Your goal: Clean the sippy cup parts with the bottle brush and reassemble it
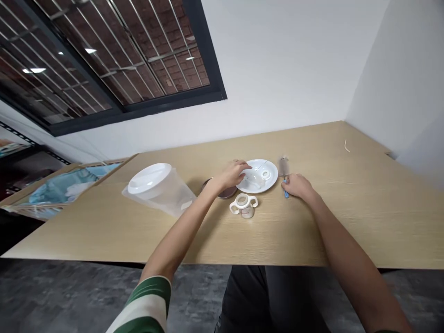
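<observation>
Blue-handled tool [284, 171], grey head [283, 163] straight toward wall [294, 69]

Plate [274, 178] white. Tool handle [286, 194] blue. Cup top [243, 206] white. Table [378, 203] pale wood-grained. Sleeve [147, 300] green-white striped. Trousers [248, 300] black. Floor [69, 296] mottled grey.

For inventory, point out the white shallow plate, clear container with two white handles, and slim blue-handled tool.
Plate [256, 190]: head view, front rim.
Container [245, 206]: head view, white collar.
Tool [286, 193]: head view, lower handle end.
</observation>
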Motion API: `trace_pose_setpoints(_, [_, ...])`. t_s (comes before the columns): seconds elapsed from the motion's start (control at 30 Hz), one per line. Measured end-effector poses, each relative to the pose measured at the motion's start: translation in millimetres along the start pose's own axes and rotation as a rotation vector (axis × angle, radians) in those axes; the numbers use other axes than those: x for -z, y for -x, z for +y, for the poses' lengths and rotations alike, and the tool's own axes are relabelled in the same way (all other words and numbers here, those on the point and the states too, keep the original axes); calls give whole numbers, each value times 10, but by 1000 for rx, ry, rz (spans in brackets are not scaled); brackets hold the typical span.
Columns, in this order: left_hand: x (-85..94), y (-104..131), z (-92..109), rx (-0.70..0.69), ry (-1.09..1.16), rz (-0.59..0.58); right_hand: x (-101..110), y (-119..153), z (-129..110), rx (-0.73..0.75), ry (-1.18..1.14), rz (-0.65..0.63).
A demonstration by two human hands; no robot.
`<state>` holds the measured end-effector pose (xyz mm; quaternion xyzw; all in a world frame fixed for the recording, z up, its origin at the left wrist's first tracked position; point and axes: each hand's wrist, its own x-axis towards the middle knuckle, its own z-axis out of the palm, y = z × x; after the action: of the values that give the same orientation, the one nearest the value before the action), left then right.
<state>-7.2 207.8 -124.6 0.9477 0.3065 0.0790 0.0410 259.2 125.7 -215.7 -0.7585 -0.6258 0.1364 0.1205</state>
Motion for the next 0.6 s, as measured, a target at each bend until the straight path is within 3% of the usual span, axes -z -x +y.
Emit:
trace_pose_setpoints(0.1, [-182,-245,-170,-45,-84,-174,13,-12,37,-33,-10,37])
trace_pose_setpoints(0.23, [-392,-395,-345,22,-61,-265,15,-24,71,-73,-26,71])
trace_pose_setpoints(0.4, [-509,-480,-464,12,23,-277,14,-41,82,-108,-87,109])
trace_pose_setpoints(0.6, [-419,-461,-411,27,39,-208,31,-47,101,-161,-281,145])
